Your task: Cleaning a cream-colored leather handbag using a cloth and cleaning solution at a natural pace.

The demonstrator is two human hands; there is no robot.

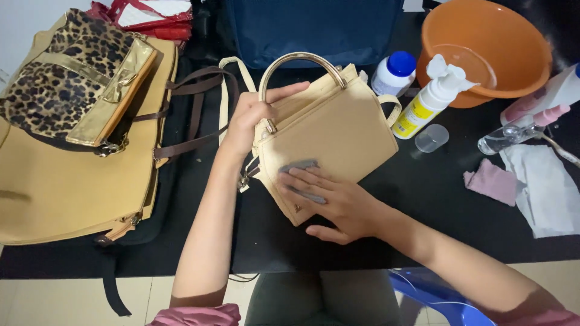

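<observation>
Pressing a small grey cloth (300,177) flat against the front of the beige handbag (329,136) with my right hand (335,202), fingers extended. My left hand (257,115) clasps the bag's left side by the curved handle, near the middle of the black table (423,205). A large tan bag (60,187) lies at the left edge; an orange basin (483,48) sits in the far right corner.
</observation>
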